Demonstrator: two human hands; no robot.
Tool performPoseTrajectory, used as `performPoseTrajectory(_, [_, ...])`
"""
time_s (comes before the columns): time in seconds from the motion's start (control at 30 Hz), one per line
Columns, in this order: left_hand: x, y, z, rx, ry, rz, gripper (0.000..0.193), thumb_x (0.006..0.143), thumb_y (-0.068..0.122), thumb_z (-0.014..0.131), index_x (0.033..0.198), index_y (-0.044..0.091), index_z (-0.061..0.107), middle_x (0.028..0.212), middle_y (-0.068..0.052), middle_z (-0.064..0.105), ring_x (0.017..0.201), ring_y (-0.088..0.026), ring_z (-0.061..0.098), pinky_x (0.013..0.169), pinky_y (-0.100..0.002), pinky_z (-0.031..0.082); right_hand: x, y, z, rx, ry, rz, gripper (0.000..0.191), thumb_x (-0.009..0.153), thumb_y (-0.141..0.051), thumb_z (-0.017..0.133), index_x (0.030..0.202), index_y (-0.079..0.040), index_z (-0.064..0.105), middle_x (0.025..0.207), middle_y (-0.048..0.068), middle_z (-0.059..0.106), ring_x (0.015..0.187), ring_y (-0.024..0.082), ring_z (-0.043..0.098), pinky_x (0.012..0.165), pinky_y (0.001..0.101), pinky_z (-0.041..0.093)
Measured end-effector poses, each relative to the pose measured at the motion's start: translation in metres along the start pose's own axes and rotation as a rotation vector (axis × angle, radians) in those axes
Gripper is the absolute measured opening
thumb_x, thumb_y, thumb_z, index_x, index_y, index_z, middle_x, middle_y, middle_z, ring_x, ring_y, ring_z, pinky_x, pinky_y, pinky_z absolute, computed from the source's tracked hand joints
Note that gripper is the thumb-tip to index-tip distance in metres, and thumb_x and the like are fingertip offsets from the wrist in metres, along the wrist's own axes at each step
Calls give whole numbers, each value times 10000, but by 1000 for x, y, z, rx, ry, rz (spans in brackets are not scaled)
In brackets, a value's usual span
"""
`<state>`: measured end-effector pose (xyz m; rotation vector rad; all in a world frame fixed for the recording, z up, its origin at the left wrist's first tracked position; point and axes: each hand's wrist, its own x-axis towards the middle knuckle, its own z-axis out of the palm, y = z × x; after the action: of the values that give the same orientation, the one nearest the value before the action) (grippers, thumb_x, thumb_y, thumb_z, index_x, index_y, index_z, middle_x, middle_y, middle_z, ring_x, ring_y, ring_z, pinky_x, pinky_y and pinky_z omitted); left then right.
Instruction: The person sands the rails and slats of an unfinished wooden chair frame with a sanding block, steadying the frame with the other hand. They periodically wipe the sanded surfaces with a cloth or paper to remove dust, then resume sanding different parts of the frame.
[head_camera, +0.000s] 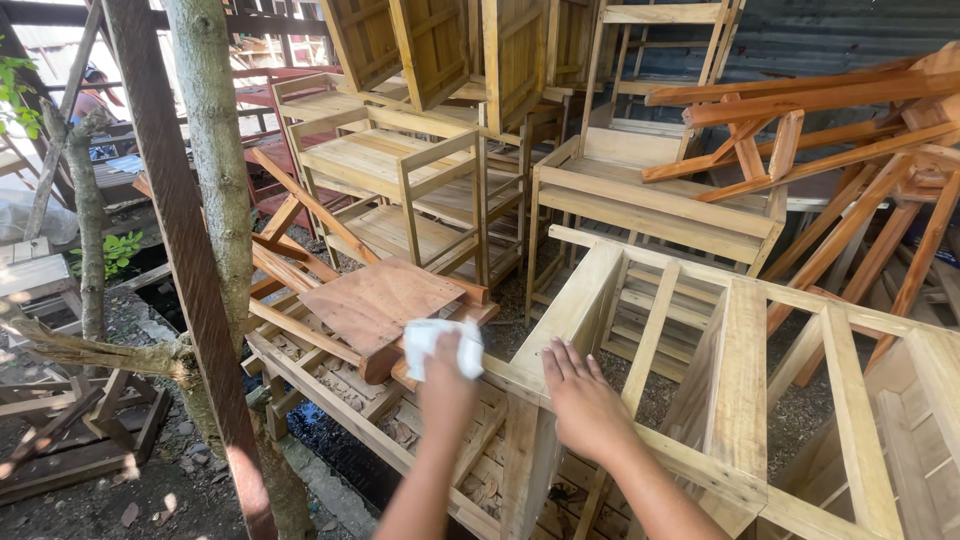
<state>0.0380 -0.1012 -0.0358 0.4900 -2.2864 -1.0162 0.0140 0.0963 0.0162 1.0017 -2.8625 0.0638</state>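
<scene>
The person's left hand (447, 372) is clenched around a crumpled white cloth (440, 345), which bulges out above and beside the knuckles; cloth and hand sit at the near corner of a pale unfinished wooden frame (740, 370), right where its top rail meets the corner post. The right hand (585, 400) lies released, palm down and fingers spread, flat on that same top rail just to the right of the cloth, so the two hands are close beside each other with the left one nearer the corner. From the cloth the rail runs away to the right and slightly toward the viewer, its long axis going diagonally across the lower right of the view, while a second rail leads off from the corner toward the upper right. Just beyond the cloth, to the left, a reddish-brown square board (380, 300) lies tilted on a low slatted frame (330, 385); whether the cloth touches it cannot be told. Behind stand stacked pale wooden shelving units (400, 170) and, at right, a tangle of orange-toned chair frames (830, 130). A rough tree trunk (215, 170) and a slanting brown post (175, 230) rise at left over bare, littered ground (130, 490). No packages, labels or signs can be made out.
</scene>
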Motion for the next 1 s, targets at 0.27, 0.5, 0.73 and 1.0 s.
performPoseTrajectory(0.27, [-57,36,42,244,187,423,594,825,-35,603,1386,161,588,1507,-85,574,1465,-320,431,1185,-494,327,12,-11,-3,69,-95,118,828,812,99,446,1576,2,141,1679,215,33,1565,308,43,1275,473,69])
performPoseTrajectory(0.5, [32,-21,2,198,110,137,552,855,60,634,1400,116,562,1500,-127,580,1419,-373,517,1174,-491,392,22,-9,5,21,-110,53,871,784,129,442,1572,45,83,1675,240,-23,1558,334,1,1261,470,27])
performPoseTrajectory(0.73, [-44,19,45,332,-27,289,720,753,-31,599,1448,140,521,1575,-117,452,1456,-338,416,1175,-470,345,19,-4,8,275,42,93,1081,699,-176,756,1574,60,167,1699,186,139,1588,280,137,1301,474,110])
performPoseTrajectory(1.0, [25,2,2,399,76,207,533,799,39,655,1328,8,597,1503,-162,497,1439,-342,443,1190,-507,303,17,-11,-1,36,-61,70,857,788,46,526,1559,55,150,1666,243,55,1559,341,67,1261,505,82])
